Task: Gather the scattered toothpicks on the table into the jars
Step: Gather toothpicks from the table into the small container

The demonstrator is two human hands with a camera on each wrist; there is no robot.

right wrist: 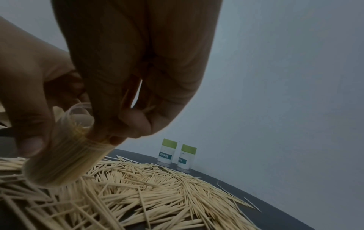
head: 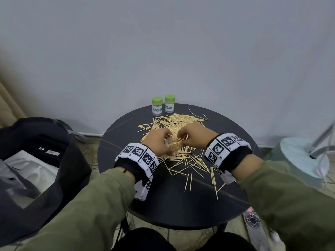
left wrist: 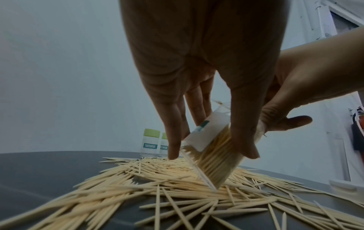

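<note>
Loose toothpicks (head: 178, 120) lie in a heap across the round dark table (head: 181, 205). My left hand (head: 159, 140) grips an open clear jar (left wrist: 216, 158), tilted with its base down on the heap and partly filled with toothpicks. My right hand (head: 192, 134) pinches a small bunch of toothpicks (right wrist: 149, 107) at the jar's mouth (right wrist: 78, 113). Two more jars with green lids (head: 157, 105) (head: 169, 103) stand upright and capped at the table's far edge. In the right wrist view the held jar (right wrist: 65, 155) shows its threaded neck.
A grey wall rises just behind the table. A black bag (head: 36, 160) sits on the floor at the left. A pale green lamp base (head: 304, 156) stands at the right. Stray toothpicks (head: 213, 178) reach toward the table's near right edge.
</note>
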